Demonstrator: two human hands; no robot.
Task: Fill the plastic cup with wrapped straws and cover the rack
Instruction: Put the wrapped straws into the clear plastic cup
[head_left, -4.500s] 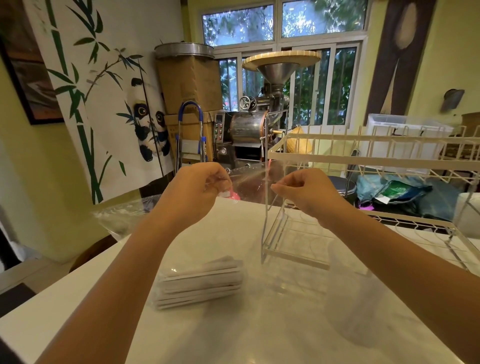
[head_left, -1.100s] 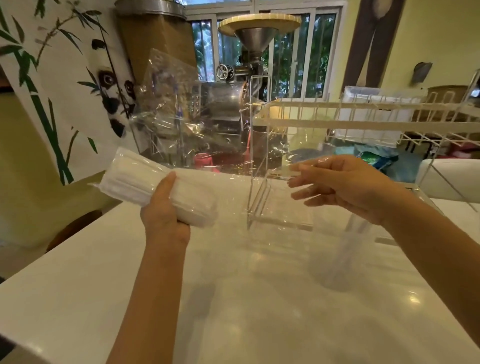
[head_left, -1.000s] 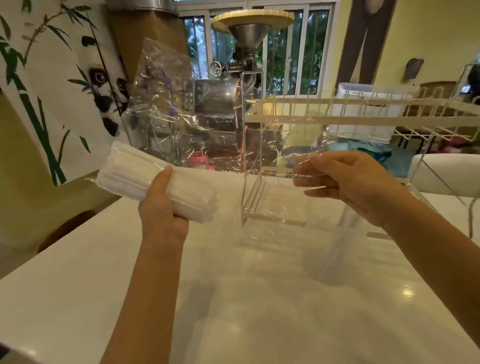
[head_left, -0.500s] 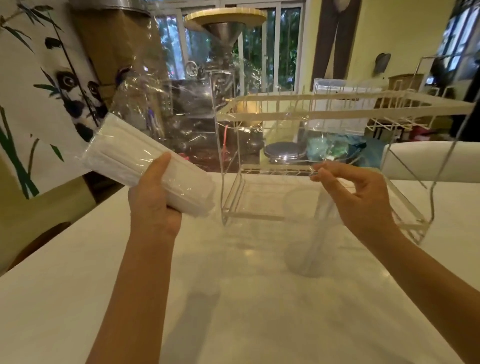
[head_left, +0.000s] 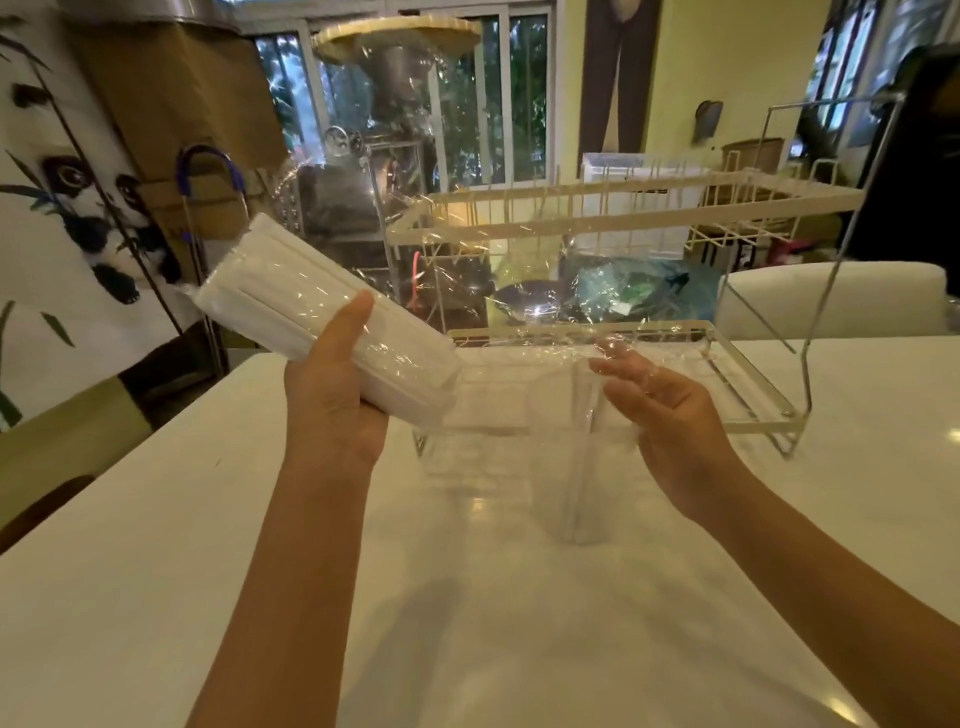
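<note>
My left hand (head_left: 332, 400) is shut on a clear-wrapped pack of white wrapped straws (head_left: 291, 296), held tilted above the table's left-middle. A clear plastic cup (head_left: 563, 483) stands on the white table in front of the rack, with one thin wrapped straw (head_left: 581, 467) upright inside it. Beside the cup's rim on its right is my right hand (head_left: 665, 415), fingers spread and holding nothing. The white two-tier wire rack (head_left: 623, 210) stands behind the cup. A crinkled clear plastic sheet (head_left: 441, 156) is draped over the rack's left end.
The white table (head_left: 467, 623) stretches toward me. Behind it are a metal machine with a funnel (head_left: 395, 78), cardboard boxes (head_left: 171, 104) and a panda banner (head_left: 67, 208) at left. A white chair back (head_left: 831, 296) sits right of the rack.
My right hand's pinch on the straw over the cup has opened and the straw now stands in the cup. The left hand keeps the pack. The view has swung to the right.
</note>
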